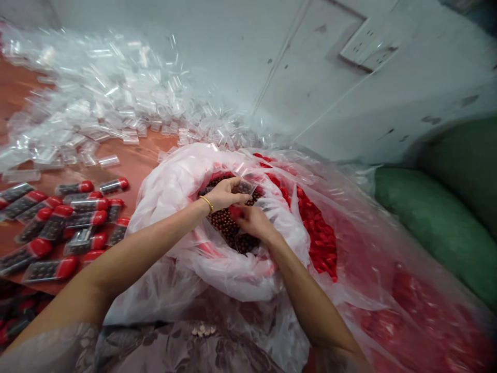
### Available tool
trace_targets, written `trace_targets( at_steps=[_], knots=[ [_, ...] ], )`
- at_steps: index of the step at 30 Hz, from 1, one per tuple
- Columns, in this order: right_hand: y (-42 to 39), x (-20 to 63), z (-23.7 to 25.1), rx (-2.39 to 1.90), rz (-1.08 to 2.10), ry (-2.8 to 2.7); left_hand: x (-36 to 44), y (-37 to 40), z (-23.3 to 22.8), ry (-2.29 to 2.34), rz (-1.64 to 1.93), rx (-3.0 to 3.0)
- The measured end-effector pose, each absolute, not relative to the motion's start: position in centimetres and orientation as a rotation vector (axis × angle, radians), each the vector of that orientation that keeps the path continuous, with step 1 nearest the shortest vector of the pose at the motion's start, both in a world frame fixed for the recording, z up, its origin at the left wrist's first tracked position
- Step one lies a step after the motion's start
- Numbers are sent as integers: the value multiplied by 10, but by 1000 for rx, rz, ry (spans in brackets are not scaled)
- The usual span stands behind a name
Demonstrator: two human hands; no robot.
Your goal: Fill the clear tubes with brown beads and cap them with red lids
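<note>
A white plastic bag (163, 202) with a rolled-down rim holds a mass of small dark brown beads (224, 224). Above the beads, my left hand (228, 194) is closed on a clear plastic tube (247, 187), which has dark beads in its lower part. Just below and to the right, my right hand (252, 221) has its fingers pinched around a red cap (235, 211), close to the tube. Whether cap and tube touch cannot be made out. A yellow bangle sits on my left wrist.
Loose clear tubes (112, 98) are heaped along the wall. Several filled tubes with red caps (83, 220) lie on the orange tabletop (135, 155) at left. Red caps (316, 228) fill a clear bag at right, beside green sacks (427, 217). A socket plate (367, 44) is on the wall.
</note>
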State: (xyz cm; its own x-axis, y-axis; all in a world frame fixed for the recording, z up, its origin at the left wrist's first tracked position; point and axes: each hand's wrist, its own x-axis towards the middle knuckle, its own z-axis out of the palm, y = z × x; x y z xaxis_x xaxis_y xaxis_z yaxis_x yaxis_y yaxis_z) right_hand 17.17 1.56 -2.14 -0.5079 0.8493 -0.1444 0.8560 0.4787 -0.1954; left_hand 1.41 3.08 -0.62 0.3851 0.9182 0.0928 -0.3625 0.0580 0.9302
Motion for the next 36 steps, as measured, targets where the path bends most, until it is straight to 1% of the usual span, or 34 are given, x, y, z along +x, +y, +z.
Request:
trace_targets(
  at_steps=[2, 4, 5, 7, 8, 11, 22, 26, 29, 31, 34, 36],
  knots=[
    [23, 182, -14, 1965, -543, 2789, 15, 32, -6, 652, 1068, 1117],
    [27, 188, -3, 2410, -908, 2878, 15, 32, -6, 662, 1032, 1126],
    [28, 189, 4, 2547, -1119, 2896, 16, 31, -6, 658, 1014, 1127],
    [28, 188, 17, 2575, -1415, 2932, 15, 30, -5, 631, 1001, 1117],
    [27, 186, 23, 2531, -1494, 2956, 15, 30, -4, 607, 998, 1111],
    [25, 179, 34, 2346, -1544, 3033, 15, 28, -4, 519, 980, 1091],
    [15, 178, 57, 1991, -1391, 3071, 14, 31, -10, 403, 846, 1027],
    [16, 179, 58, 1963, -1327, 3096, 15, 31, -11, 405, 871, 1056],
    [16, 181, 54, 2067, -1296, 3081, 17, 32, -12, 419, 959, 1110],
    [16, 183, 49, 2142, -1449, 3020, 19, 33, -12, 443, 1029, 1173],
    [16, 184, 43, 2148, -1862, 2815, 21, 33, -12, 464, 1092, 1292],
    [15, 185, 40, 2174, -1951, 2718, 20, 31, -12, 483, 1102, 1383]
  ],
)
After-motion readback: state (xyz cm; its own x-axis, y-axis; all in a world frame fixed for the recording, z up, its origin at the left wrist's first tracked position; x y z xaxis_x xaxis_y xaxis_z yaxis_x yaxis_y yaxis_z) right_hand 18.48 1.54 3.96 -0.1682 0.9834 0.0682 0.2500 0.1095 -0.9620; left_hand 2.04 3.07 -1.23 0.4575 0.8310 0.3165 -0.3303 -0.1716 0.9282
